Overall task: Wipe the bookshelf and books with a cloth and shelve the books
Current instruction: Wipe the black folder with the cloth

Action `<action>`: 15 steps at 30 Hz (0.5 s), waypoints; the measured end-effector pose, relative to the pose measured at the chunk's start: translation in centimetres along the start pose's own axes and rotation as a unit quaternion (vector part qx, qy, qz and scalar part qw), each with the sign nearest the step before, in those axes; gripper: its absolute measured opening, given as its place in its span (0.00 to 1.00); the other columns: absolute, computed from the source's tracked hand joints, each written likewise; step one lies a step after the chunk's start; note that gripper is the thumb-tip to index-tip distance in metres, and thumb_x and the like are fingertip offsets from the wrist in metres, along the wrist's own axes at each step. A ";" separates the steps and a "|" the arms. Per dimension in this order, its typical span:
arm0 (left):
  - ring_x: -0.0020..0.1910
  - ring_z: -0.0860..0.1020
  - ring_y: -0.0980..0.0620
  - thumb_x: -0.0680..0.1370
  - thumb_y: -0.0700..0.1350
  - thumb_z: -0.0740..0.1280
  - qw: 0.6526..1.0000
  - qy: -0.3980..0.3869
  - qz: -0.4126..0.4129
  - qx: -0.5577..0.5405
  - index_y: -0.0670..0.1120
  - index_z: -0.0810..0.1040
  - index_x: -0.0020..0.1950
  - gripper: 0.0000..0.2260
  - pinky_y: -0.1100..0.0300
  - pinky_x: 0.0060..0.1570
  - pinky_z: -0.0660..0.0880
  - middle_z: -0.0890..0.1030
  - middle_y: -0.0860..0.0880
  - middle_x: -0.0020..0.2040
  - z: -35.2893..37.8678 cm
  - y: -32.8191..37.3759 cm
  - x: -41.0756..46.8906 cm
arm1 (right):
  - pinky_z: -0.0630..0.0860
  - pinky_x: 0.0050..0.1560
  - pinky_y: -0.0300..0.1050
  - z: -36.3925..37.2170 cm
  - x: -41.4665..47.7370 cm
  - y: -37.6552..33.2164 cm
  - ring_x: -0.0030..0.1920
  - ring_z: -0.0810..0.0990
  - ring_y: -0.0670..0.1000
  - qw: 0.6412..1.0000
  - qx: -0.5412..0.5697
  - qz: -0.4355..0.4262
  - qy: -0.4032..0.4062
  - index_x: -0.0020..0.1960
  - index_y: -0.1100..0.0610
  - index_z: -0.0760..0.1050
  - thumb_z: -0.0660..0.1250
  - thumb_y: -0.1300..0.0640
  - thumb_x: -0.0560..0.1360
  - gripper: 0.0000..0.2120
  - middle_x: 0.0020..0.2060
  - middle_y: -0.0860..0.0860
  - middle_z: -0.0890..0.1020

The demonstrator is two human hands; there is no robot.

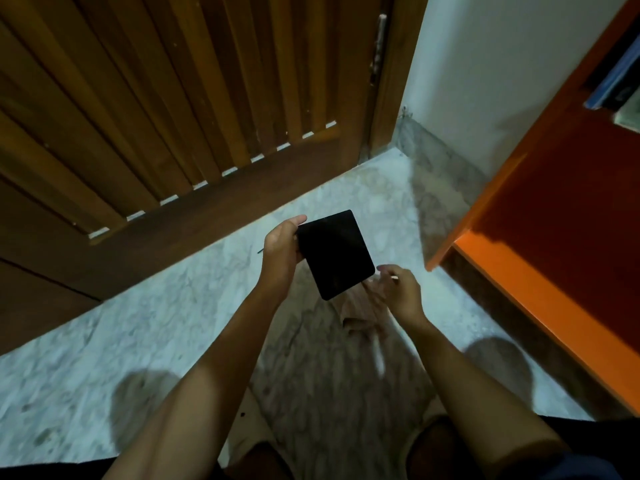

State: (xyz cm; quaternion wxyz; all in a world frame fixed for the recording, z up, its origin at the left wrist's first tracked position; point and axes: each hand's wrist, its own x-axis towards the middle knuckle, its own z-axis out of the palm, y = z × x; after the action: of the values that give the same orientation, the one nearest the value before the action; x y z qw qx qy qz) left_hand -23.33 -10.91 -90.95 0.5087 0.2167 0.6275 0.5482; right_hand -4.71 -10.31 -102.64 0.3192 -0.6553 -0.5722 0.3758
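My left hand (282, 252) grips a thin black book (335, 253) by its left edge and holds it tilted over the floor. Just below and to the right, my right hand (398, 291) holds a brownish cloth (360, 327) that hangs down, blurred, under the book's lower corner. The orange bookshelf (540, 299) stands on the right, and its side panel and lower edge run toward me. A few books (614, 83) lie on a shelf at the upper right, partly cut off by the frame.
A slatted wooden door (166, 126) fills the left and top. The pale marble floor (367, 199) lies between the door and the shelf. A white wall (491, 74) meets the door frame in the far corner. My knees show at the bottom edge.
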 end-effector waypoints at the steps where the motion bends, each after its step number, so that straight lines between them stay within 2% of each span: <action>1: 0.51 0.76 0.33 0.80 0.42 0.59 1.000 -0.003 0.002 0.008 0.40 0.79 0.53 0.10 0.56 0.44 0.79 0.75 0.29 0.49 -0.1 0.5 -0.5 | 0.75 0.52 0.54 -0.9 0.5 -1.3 0.48 0.81 0.58 1.000 0.022 -0.002 0.017 0.48 0.65 0.79 0.61 0.62 0.79 0.10 0.47 0.60 0.82; 2: 0.56 0.74 0.31 0.81 0.41 0.58 1.000 -0.009 0.006 0.021 0.39 0.78 0.58 0.12 0.49 0.53 0.76 0.72 0.28 0.57 -0.1 1.0 -1.1 | 0.75 0.53 0.54 -1.9 0.7 -3.0 0.49 0.80 0.58 0.998 0.058 0.002 0.026 0.49 0.62 0.79 0.59 0.61 0.79 0.10 0.50 0.59 0.81; 3: 0.54 0.75 0.32 0.81 0.41 0.56 0.999 -0.021 0.019 0.034 0.39 0.77 0.60 0.14 0.44 0.57 0.73 0.71 0.28 0.59 -0.3 1.5 -1.7 | 0.75 0.54 0.54 -2.9 0.9 -4.6 0.50 0.80 0.57 0.995 0.099 0.001 0.034 0.50 0.60 0.78 0.58 0.61 0.80 0.10 0.52 0.58 0.80; 4: 0.49 0.78 0.38 0.82 0.41 0.54 0.998 -0.038 0.043 0.041 0.41 0.77 0.60 0.14 0.44 0.56 0.74 0.75 0.29 0.55 -0.4 2.0 -2.5 | 0.75 0.55 0.51 -4.0 0.8 -6.4 0.51 0.79 0.55 0.991 0.131 -0.004 0.038 0.51 0.58 0.77 0.57 0.61 0.80 0.10 0.52 0.57 0.79; 6: 0.47 0.79 0.48 0.82 0.40 0.52 0.991 -0.076 0.099 0.049 0.43 0.77 0.58 0.15 0.53 0.53 0.76 0.81 0.42 0.47 -0.5 3.0 -4.5 | 0.75 0.54 0.47 -6.4 0.3 -10.1 0.49 0.78 0.52 0.984 0.173 -0.029 0.043 0.52 0.57 0.76 0.56 0.60 0.81 0.10 0.49 0.54 0.78; 8: 0.47 0.78 0.53 0.82 0.39 0.51 0.982 -0.107 0.144 0.063 0.44 0.77 0.58 0.15 0.59 0.53 0.76 0.80 0.46 0.49 -0.3 4.1 -6.5 | 0.74 0.51 0.43 -8.7 -0.8 -13.9 0.46 0.77 0.49 0.978 0.197 -0.054 0.034 0.53 0.60 0.76 0.56 0.60 0.81 0.10 0.43 0.52 0.77; 10: 0.46 0.77 0.55 0.83 0.39 0.51 0.969 -0.146 0.181 0.084 0.45 0.76 0.59 0.15 0.63 0.48 0.75 0.79 0.48 0.48 0.0 5.3 -8.6 | 0.74 0.46 0.40 -10.9 -2.3 -16.9 0.44 0.77 0.51 0.980 0.190 -0.064 0.002 0.56 0.67 0.75 0.57 0.59 0.80 0.13 0.39 0.52 0.76; 12: 0.47 0.77 0.57 0.82 0.39 0.51 0.948 -0.193 0.223 0.117 0.45 0.75 0.60 0.15 0.68 0.45 0.75 0.79 0.51 0.48 0.3 6.4 -11.1 | 0.75 0.49 0.41 -13.2 -4.1 -19.2 0.49 0.78 0.60 0.986 0.144 -0.068 -0.051 0.58 0.69 0.74 0.59 0.57 0.80 0.16 0.41 0.59 0.78; 13: 0.50 0.77 0.56 0.82 0.39 0.51 0.935 -0.216 0.244 0.139 0.46 0.75 0.61 0.15 0.67 0.48 0.75 0.79 0.51 0.50 0.4 6.9 -12.2 | 0.76 0.51 0.44 -14.4 -5.0 -20.1 0.53 0.78 0.62 0.989 0.109 -0.071 -0.078 0.58 0.67 0.75 0.59 0.55 0.80 0.16 0.45 0.63 0.79; 15: 0.58 0.74 0.53 0.82 0.39 0.53 0.904 -0.251 0.288 0.194 0.46 0.74 0.64 0.15 0.63 0.57 0.73 0.77 0.51 0.57 0.6 7.7 -14.4 | 0.75 0.51 0.43 -16.8 -7.1 -21.6 0.56 0.78 0.59 0.990 0.051 -0.082 -0.102 0.58 0.61 0.77 0.61 0.52 0.79 0.15 0.51 0.60 0.80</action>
State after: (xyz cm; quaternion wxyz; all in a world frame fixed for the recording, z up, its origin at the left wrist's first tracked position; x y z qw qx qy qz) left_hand -19.34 -20.27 -78.13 0.4169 0.6127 0.4833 0.4660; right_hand -1.75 -14.11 -74.81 0.3218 -0.5478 -0.6334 0.4418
